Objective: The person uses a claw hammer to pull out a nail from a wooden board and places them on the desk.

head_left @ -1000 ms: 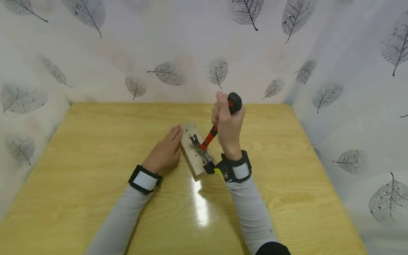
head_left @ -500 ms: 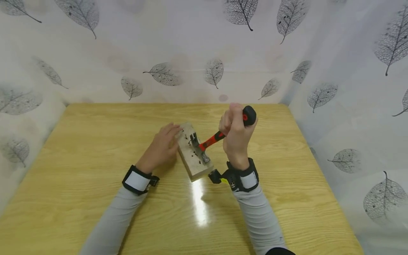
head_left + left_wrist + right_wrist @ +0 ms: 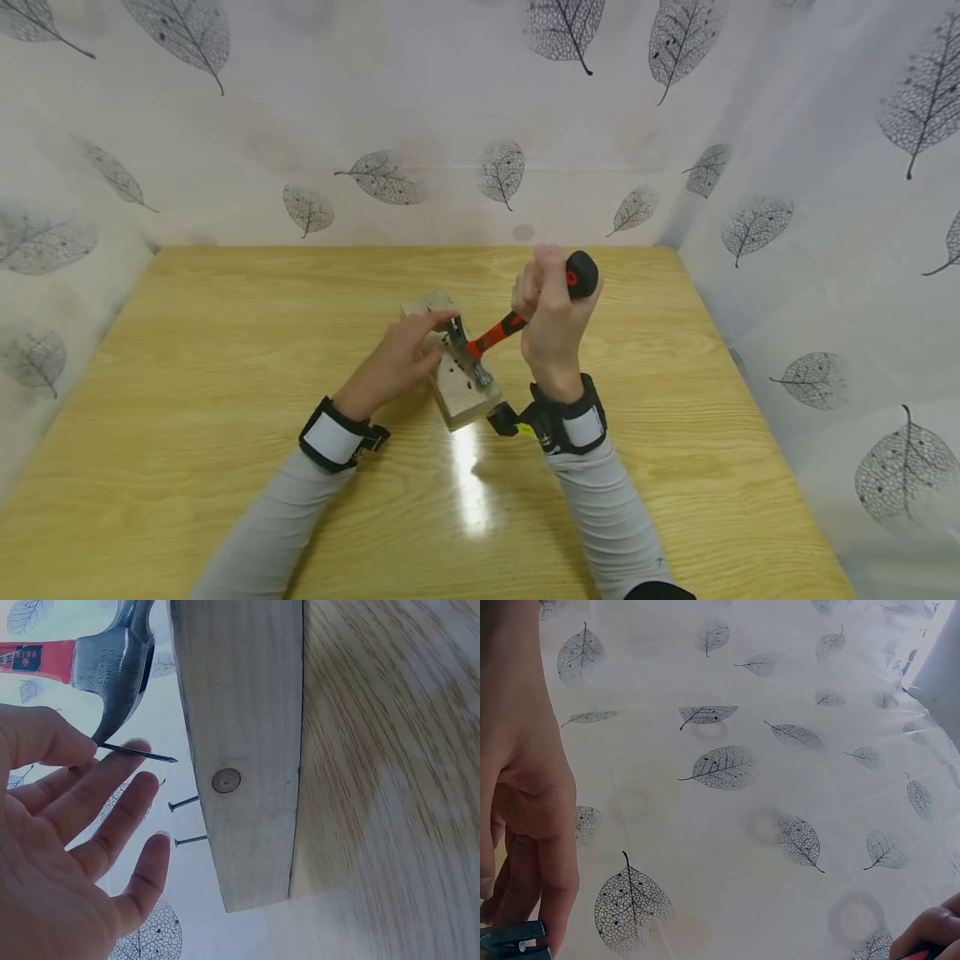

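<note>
My right hand [image 3: 555, 325] grips the red and black handle of a claw hammer [image 3: 491, 337]. The hammer's metal head rests along the wooden block [image 3: 463, 398], claw toward the far end. In the left wrist view, a loose-looking nail [image 3: 142, 753] lies at the claw tip, its point free of the block's side. My left hand [image 3: 393, 362] reaches over the block and pinches this nail between thumb and finger; the other fingers are spread. Two more nails [image 3: 184, 803] stick out of the block below it. In the right wrist view, the hammer's claw [image 3: 517, 941] shows under the left fingers.
The block lies on a yellow wood-grain table [image 3: 225, 333]. Several dark holes or nail heads dot its top. A pale leaf-print cloth [image 3: 420, 83] stands behind and beside the table. Each wrist wears a black strap with a camera.
The hammer handle has tipped down to the right with my right hand. My left hand has moved from the block's left edge over its top to the nail at the claw.
</note>
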### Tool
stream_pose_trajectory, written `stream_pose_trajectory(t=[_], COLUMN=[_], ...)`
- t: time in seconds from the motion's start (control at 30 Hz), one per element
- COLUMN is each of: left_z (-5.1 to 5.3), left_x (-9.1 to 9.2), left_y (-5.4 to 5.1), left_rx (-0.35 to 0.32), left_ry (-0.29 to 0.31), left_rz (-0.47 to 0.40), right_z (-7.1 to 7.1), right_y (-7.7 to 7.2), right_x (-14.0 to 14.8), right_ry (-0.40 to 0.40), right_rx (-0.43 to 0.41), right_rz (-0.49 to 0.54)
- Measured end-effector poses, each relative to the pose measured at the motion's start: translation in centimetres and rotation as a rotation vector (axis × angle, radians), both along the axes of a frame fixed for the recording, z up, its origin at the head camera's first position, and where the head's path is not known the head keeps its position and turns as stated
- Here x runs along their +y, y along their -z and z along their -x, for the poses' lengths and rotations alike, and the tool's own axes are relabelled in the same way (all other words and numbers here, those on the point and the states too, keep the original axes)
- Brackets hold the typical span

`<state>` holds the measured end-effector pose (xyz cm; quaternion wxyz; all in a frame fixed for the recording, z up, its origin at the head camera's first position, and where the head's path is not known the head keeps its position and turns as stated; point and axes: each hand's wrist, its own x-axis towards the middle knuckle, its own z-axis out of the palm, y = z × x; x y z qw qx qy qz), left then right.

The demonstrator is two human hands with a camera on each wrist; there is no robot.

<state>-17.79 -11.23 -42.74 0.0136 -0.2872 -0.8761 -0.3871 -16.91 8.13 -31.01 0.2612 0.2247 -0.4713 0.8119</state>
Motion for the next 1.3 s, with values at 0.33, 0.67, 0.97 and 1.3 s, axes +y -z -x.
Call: stream_pose_trajectory(t=[0.33,0.67,0.97,1.3], left_z=[-0.2,0.7,0.7,0.8], left_x=[0.2,0.0,-5.4,-10.7], left_y=[0.2,-0.8,-3.1,-2.6], left_rx=[0.013,0.114,0.047,-0.131], left_ry=[-0.082,-0.165,-0.430,-0.565], left_rz=[0.011,-0.014,-0.046,0.140], right_z=[-0.4,-0.4,0.1,0.5], right_y=[0.1,0.3,0.2,0.3], right_x=[0.0,-0.5,-0.2,0.0], right_ry=[-0.018,-0.029,-0.006,-0.020], right_rx=[-0.005,0.006,0.020,0.023], right_rz=[-0.002,-0.041,-0.059,-0.053])
